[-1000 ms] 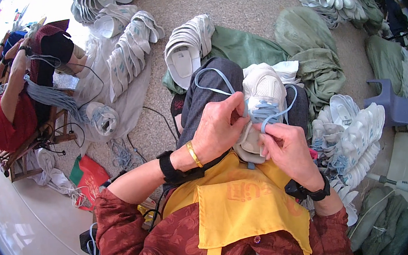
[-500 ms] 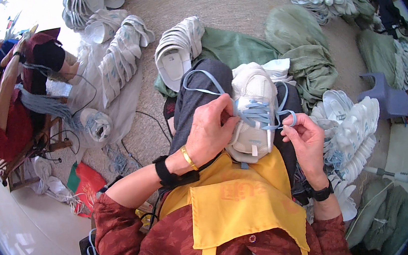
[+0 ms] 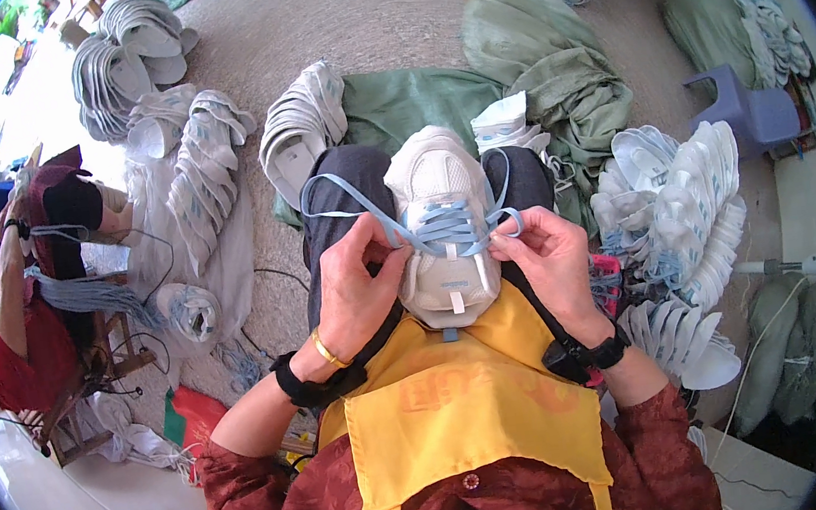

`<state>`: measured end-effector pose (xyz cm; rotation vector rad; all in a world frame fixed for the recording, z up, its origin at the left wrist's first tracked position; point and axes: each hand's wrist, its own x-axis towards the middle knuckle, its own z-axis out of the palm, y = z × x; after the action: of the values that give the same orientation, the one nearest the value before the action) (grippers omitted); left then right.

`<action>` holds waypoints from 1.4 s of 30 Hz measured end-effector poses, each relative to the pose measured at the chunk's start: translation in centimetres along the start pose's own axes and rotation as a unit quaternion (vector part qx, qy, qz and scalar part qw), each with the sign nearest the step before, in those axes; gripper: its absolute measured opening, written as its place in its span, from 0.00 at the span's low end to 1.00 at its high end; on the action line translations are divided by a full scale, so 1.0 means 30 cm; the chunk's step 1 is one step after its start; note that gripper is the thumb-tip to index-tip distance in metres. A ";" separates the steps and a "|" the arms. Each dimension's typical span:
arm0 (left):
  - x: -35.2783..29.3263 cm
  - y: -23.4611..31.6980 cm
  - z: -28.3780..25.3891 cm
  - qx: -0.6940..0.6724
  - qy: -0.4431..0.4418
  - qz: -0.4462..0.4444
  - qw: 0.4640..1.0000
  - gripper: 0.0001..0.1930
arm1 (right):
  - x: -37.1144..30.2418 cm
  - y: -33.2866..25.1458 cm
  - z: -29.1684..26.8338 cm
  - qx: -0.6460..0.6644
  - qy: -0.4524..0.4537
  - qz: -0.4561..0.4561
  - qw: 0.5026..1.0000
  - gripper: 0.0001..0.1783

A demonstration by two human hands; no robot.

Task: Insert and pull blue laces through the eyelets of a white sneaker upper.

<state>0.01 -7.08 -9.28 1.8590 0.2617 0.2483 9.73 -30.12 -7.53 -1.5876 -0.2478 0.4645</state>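
A white shoe upper (image 3: pixel 434 163) lies across my lap between my knees, with the grey-white end towards me. Light blue lace (image 3: pixel 446 220) crosses over its middle in several rows. My left hand (image 3: pixel 359 286) pinches the lace at the left edge of the upper, and a long loop of it arcs up over my left knee. On the other side, my right hand (image 3: pixel 552 264) grips the lace between thumb and forefinger, with a smaller loop rising above the fingers. Beneath the upper is my yellow apron (image 3: pixel 469 439).
Stacks of white uppers stand ahead left (image 3: pixel 303 131) and at my right (image 3: pixel 690 213). Green cloth (image 3: pixel 411 103) and a green sack (image 3: pixel 529 35) lie ahead. A purple stool (image 3: pixel 749 115) is at the far right. Co-workers in red (image 3: pixel 30 338) sit at the left.
The upper now lies straighter before me. My right hand has come in against its right edge, and my left hand has moved down and left, still pinching the lace.
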 end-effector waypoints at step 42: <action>0.000 0.055 0.016 0.087 0.034 0.086 0.992 0.07 | -0.056 -0.032 0.039 -0.359 0.000 -0.239 0.902 0.14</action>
<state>0.24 -8.01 -7.86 2.0510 0.1727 0.4192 7.85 -29.72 -6.36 -2.1492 -0.8630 -0.0344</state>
